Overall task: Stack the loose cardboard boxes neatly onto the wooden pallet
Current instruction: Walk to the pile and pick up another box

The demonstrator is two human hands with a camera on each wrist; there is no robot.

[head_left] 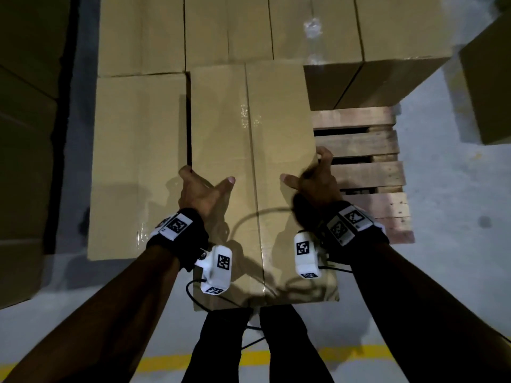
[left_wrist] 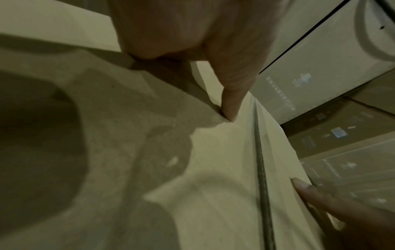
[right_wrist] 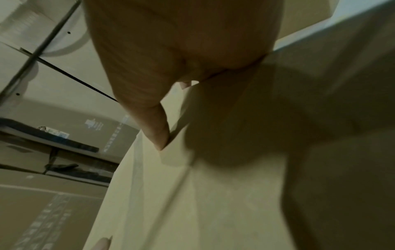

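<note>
A long cardboard box (head_left: 254, 172) is held between both hands, its taped centre seam running away from the person. The left hand (head_left: 203, 193) is curled over the box's left edge, the fingers hidden down the side and the thumb laid flat on the top face; in the left wrist view a fingertip (left_wrist: 229, 111) is seen pressed on the cardboard. The right hand (head_left: 315, 179) is hooked over the right edge in the same way, thumb pointing inward across the top. Just left of the left hand, a placed box (head_left: 138, 161) lies alongside the held one. Beyond the hands, a back row of boxes (head_left: 276, 26) is seen. Directly right of the right hand, bare slats of the wooden pallet (head_left: 367, 167) are exposed. Below the wrists, grey floor (head_left: 442, 272) with a yellow line (head_left: 166, 363) is visible.
</note>
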